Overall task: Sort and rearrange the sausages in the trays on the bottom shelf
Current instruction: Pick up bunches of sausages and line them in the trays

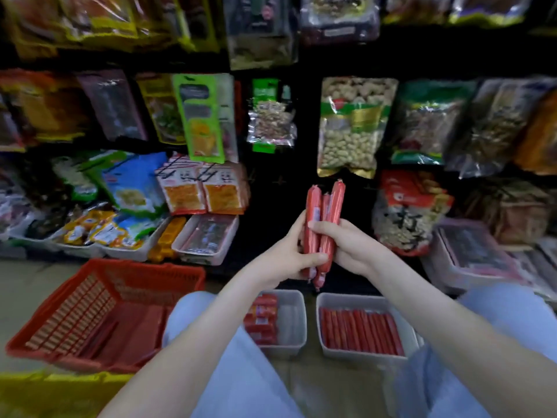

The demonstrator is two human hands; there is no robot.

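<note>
Three or so red sausages stand upright as one bundle just above the fuller tray — left hand and right hand both curled round them, probably squaring the ends before laying them flat in that tray.

The left tray and right tray sit side by side on the floor, with sausages lying in both. A basket stands to their left. Above the trays, the left hand and right hand hold a sausage bundle upright.
</note>
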